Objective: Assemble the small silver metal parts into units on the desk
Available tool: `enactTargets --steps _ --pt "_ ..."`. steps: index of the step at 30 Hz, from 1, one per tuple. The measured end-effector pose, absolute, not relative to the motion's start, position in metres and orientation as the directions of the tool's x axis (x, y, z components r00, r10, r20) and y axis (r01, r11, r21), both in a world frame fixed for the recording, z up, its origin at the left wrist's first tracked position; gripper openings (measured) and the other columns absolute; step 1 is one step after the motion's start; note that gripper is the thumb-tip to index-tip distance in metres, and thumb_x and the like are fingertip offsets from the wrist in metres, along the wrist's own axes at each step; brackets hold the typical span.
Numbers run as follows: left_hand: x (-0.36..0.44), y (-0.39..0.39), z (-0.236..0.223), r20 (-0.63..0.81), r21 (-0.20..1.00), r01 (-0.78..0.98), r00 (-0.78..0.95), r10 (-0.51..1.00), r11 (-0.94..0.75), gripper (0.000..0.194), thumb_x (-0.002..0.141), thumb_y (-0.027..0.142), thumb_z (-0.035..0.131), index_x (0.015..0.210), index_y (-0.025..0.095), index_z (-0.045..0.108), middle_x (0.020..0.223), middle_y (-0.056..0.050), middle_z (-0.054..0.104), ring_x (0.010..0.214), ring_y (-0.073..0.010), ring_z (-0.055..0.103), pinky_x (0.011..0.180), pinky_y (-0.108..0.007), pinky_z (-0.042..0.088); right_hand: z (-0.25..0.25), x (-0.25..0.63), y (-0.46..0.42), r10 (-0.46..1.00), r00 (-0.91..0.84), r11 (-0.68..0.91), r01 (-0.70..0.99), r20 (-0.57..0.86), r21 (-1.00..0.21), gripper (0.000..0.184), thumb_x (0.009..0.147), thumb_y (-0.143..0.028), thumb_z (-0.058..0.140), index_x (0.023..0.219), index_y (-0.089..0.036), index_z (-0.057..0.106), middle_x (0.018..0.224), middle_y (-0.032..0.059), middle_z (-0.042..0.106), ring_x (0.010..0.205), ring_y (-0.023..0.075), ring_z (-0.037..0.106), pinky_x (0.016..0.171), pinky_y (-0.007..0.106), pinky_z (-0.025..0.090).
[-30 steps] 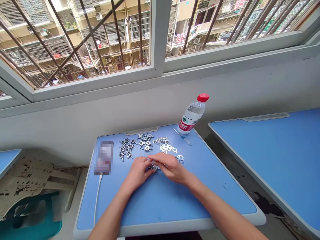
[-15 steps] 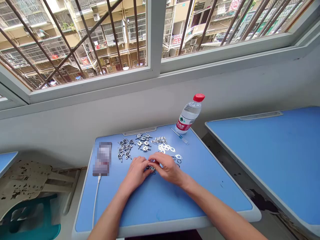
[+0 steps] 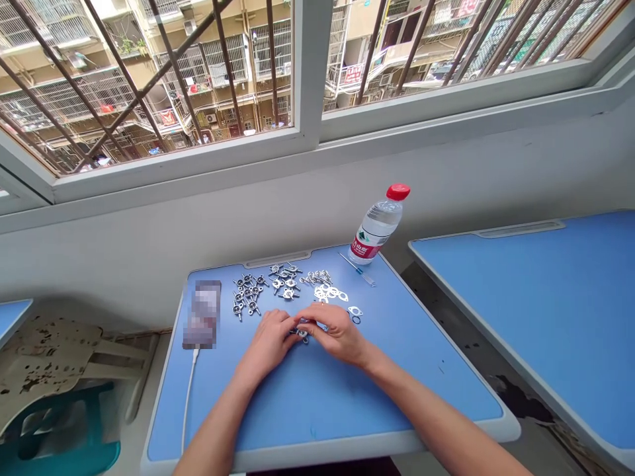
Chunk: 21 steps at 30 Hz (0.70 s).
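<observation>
Well, the blue tabletop (image 3: 317,416) has a grey rim and stands against a white wall beneath a window (image 3: 307,66) with diagonal metal bars, and apartment balconies show through the glass. A second blue desk (image 3: 520,317) stands to the right, and a stained chair seat (image 3: 44,350) sits low on the left above a teal stool (image 3: 64,453).

On the tabletop, a cluster of dark winged metal fittings (image 3: 248,294) lies beside a group of brighter ones (image 3: 285,283). Flat silver gaskets (image 3: 325,293) lie to their right, with small dark rings (image 3: 356,320) near the edge of that group. Farther back are a thin blue-handled screwdriver (image 3: 354,266) and a red-capped water bottle (image 3: 377,225) lying tilted at the back edge. On the left sits a blurred rectangular object (image 3: 202,314) with a white cable (image 3: 188,396) trailing from it.

Both hands are curled and closed in toward each other near the middle of the tabletop. The left hand (image 3: 270,344) and right hand (image 3: 337,334) pinch a small metal part (image 3: 301,334) between them, just in front of the fittings, and the fingers hide most of it.
</observation>
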State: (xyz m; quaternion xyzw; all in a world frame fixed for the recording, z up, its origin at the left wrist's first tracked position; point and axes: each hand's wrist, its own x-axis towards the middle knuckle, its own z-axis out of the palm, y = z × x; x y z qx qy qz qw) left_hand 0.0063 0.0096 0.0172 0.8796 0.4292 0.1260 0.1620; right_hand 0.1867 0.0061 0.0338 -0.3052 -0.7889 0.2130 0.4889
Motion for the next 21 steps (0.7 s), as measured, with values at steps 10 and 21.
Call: enactTargets --steps 10,21 --pt "0.007 0.008 0.013 0.103 0.386 0.712 0.598 0.795 -0.586 0.015 0.095 0.028 0.054 0.085 0.020 0.061 0.085 -0.002 0.059 0.083 -0.0194 0.053 0.076 -0.033 0.044 0.022 0.182 0.005 0.746 -0.254 0.663 0.373 0.615 -0.649 0.020 0.091 -0.033 0.058 0.076 -0.020 0.055 0.063 -0.0017 0.057 0.048 0.0100 0.045 0.047 0.023 0.039" --pt "0.005 0.009 0.023 0.062 0.387 0.712 0.615 0.786 -0.587 0.004 0.093 0.019 0.057 0.093 0.019 0.061 0.096 -0.004 0.063 0.089 -0.0212 0.054 0.081 -0.035 0.044 0.035 0.195 0.007 0.631 -0.476 0.775 0.348 0.613 -0.527 0.034 0.097 -0.014 0.040 0.128 -0.022 0.053 0.099 0.0083 0.070 0.086 0.0180 0.066 0.070 0.030 0.054"
